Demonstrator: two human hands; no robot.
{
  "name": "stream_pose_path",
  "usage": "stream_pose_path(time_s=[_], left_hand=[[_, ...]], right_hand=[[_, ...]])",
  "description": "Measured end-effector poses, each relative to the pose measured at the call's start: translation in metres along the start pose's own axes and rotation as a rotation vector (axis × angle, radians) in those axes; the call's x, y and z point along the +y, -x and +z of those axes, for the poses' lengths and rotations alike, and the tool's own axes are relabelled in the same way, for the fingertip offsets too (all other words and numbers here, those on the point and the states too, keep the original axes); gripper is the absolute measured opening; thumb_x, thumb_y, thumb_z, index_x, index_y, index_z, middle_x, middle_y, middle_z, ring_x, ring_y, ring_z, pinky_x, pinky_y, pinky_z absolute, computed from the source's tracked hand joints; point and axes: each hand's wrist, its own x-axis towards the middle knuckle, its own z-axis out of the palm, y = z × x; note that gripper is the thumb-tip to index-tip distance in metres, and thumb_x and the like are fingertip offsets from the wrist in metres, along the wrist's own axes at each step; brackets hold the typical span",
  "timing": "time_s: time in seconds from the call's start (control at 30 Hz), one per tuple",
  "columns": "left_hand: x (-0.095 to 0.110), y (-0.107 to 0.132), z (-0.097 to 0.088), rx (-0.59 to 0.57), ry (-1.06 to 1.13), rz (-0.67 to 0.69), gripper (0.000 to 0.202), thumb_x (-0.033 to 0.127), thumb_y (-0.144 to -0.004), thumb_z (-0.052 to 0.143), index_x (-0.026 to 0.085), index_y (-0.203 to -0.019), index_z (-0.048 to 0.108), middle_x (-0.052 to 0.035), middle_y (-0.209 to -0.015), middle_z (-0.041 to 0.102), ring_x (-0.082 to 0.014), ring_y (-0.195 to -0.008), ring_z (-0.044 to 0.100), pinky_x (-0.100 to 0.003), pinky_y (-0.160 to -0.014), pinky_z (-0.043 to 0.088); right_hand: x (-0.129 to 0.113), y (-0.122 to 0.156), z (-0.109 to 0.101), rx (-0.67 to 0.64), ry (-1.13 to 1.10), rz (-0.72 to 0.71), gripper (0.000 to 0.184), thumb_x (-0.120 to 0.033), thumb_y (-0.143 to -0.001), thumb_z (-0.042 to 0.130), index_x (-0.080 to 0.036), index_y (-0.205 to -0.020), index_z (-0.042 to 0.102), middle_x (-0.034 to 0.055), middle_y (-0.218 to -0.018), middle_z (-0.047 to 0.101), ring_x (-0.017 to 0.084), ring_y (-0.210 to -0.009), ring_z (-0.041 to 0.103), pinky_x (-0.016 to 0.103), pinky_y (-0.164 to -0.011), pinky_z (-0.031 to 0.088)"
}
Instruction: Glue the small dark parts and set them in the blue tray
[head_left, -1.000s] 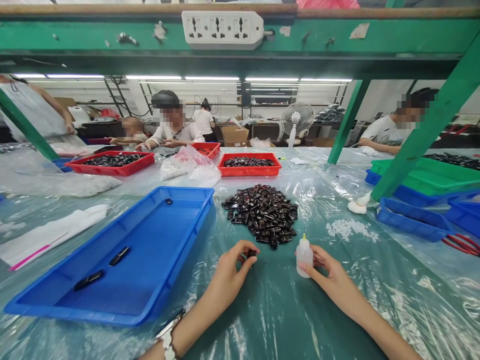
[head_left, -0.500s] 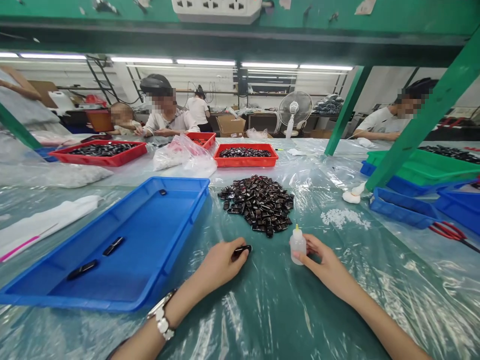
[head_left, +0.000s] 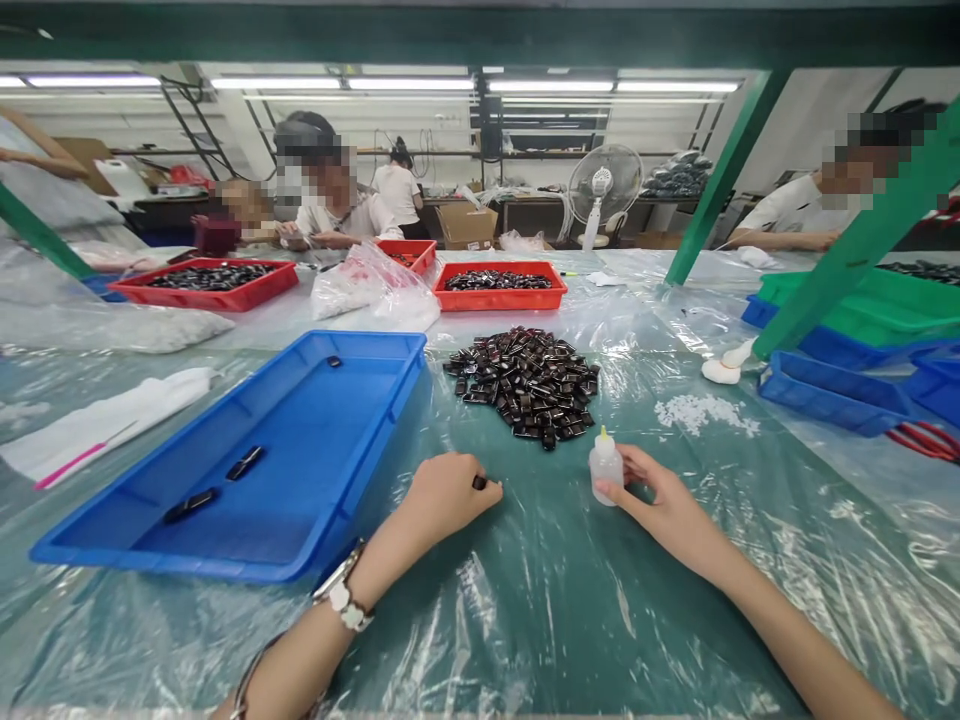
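Note:
My left hand point(head_left: 442, 495) rests on the plastic-covered table, fingers curled around a small black part point(head_left: 480, 483) that peeks out at the fingertips. My right hand point(head_left: 664, 505) holds a small white squeeze bottle point(head_left: 605, 469) with a yellow tip, standing upright on the table. Just beyond both hands lies a pile of small black parts point(head_left: 529, 384). To the left is a blue tray point(head_left: 360, 440) with three black pieces in it.
Red trays point(head_left: 500, 298) of black parts and clear bags sit farther back, where other people work. Blue and green trays point(head_left: 840, 395) stack at the right beside a green post. A heap of white pellets point(head_left: 701, 412) lies right of the pile. White bags lie at the left.
The view has tilted down, hiding the power strip. My left hand has closed more tightly over the black part and lowered to the table. The right hand still holds the bottle.

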Motion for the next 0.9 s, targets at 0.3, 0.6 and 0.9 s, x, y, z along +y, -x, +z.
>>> stream_pose_path(time_s=[0.3,0.6,0.9], left_hand=[[-0.014,0.004,-0.006,0.127,0.254,0.064,0.035,0.042,-0.095,0.033,0.017,-0.081,0.055,-0.0034,-0.065,0.051,-0.0176,-0.056,0.044,-0.028,-0.055,0.029],[0.009,0.013,0.024,0.168,0.656,0.229,0.047,0.050,-0.102,0.023,0.019,-0.105,0.058,-0.0032,-0.087,0.057,-0.0170,-0.082,0.052,-0.027,-0.078,0.042],[0.011,0.019,0.025,0.100,0.777,0.300,0.031,0.045,-0.101,0.034,0.025,-0.121,0.049,-0.0047,-0.116,0.053,-0.0185,-0.104,0.052,-0.031,-0.095,0.038]], right_hand=[[0.004,0.001,0.001,0.026,-0.073,-0.018,0.058,-0.064,-0.086,0.055,-0.022,-0.126,0.050,0.0109,-0.117,0.061,0.026,-0.103,0.057,0.036,-0.083,0.047],[-0.012,0.011,-0.005,0.070,-0.246,-0.126,0.048,-0.062,-0.087,0.057,-0.023,-0.112,0.049,0.0063,-0.095,0.067,0.014,-0.071,0.059,0.022,-0.061,0.048],[-0.012,0.014,-0.004,0.015,-0.219,-0.160,0.031,-0.053,-0.088,0.061,-0.032,-0.109,0.069,0.0048,-0.104,0.064,0.015,-0.079,0.061,0.019,-0.060,0.051]])
